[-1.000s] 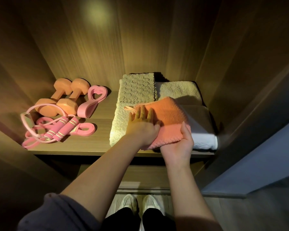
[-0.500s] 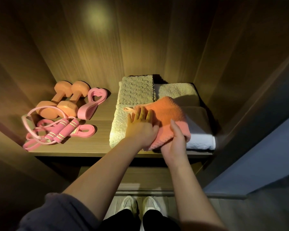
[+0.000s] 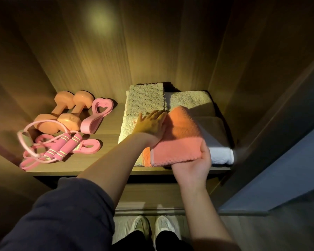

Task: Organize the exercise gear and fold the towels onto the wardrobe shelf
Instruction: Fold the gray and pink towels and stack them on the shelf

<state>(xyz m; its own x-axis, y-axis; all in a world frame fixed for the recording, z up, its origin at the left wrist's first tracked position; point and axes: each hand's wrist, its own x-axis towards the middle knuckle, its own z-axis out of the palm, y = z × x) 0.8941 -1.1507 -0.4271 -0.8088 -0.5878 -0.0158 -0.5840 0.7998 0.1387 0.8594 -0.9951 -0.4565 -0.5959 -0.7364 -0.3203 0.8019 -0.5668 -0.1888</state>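
Shelf [image 3: 107, 127]: matt wood grain; orange towel [image 3: 183, 127] at front edge: soft napped cloth; beige towel [image 3: 145, 100] behind: knobbly terry; dumbbells [image 3: 62, 113] near back-left corner: smooth matt coating; jump-rope handles [image 3: 65, 145]: foam-like, pale-banded

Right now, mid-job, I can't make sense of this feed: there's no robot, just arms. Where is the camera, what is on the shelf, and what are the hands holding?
There is no machine here: a person works with bare hands. The single picture comes from a camera worn on the head, looking forward and down, so the arms reach in from below and the shoes show at the bottom. On the wardrobe shelf, at left, lie two orange dumbbells, a pink heart-shaped trainer, a pink jump rope and a pink band. At right are folded beige towels and a white towel. On top of them lies the orange towel. The left hand presses flat at its left edge; the right hand grips its near end.
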